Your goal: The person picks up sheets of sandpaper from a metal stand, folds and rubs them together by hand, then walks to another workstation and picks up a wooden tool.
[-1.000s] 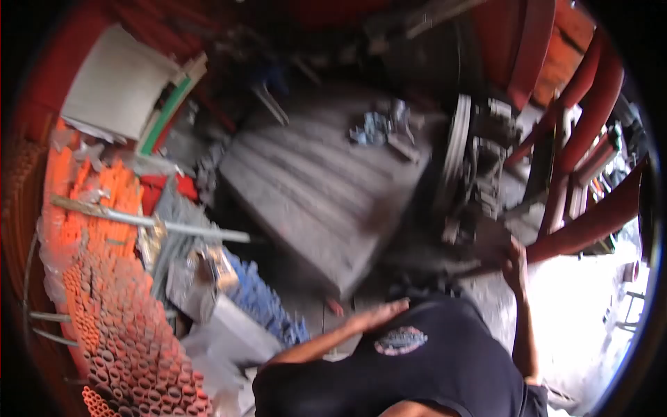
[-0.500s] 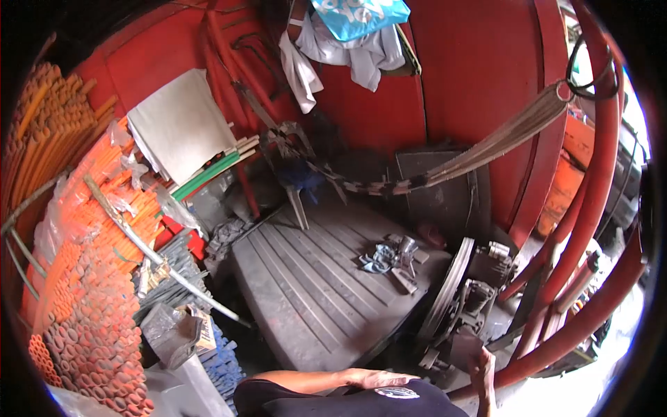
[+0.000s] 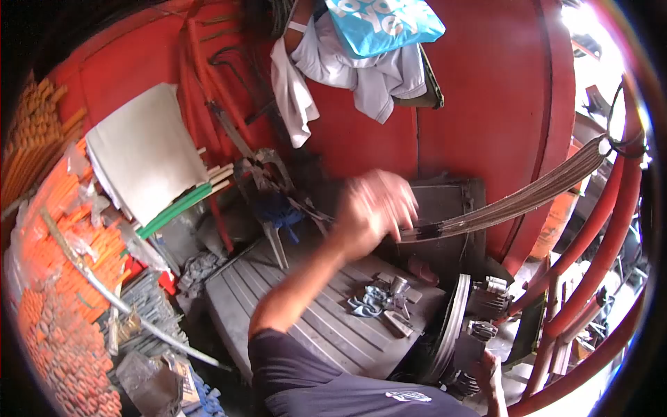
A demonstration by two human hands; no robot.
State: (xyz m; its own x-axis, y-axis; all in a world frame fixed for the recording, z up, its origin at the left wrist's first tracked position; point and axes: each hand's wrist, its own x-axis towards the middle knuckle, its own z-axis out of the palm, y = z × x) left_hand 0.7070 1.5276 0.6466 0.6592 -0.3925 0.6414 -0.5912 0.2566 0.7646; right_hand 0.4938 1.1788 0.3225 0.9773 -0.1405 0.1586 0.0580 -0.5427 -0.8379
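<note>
My left hand [image 3: 375, 210] is raised over the grey ribbed surface [image 3: 306, 323], blurred by motion, with its fingers loosely apart and nothing visible in them. It overlaps the near end of the striped hammock [image 3: 528, 198]. Low on the right, my right hand [image 3: 490, 372] is closed on the edge of a dark flat piece [image 3: 470, 353], beside a metal machine with a wheel [image 3: 448, 330]. On the ribbed surface lie a bluish cloth [image 3: 369, 301] and a metal spray-gun-like tool [image 3: 399, 288].
Bundled orange tubes [image 3: 66, 347] and a long pale pole [image 3: 139, 316] are on the left. Red curved pipes [image 3: 590, 278] stand at right. A blue bag [image 3: 385, 26] and pale clothes [image 3: 347, 66] hang before the red wall [image 3: 486, 125]. A blue-seated chair [image 3: 278, 208] stands behind.
My left hand has risen from my chest to above the ribbed surface. The right hand stays by the machine with the dark piece. The view has tilted up since the earliest frame.
</note>
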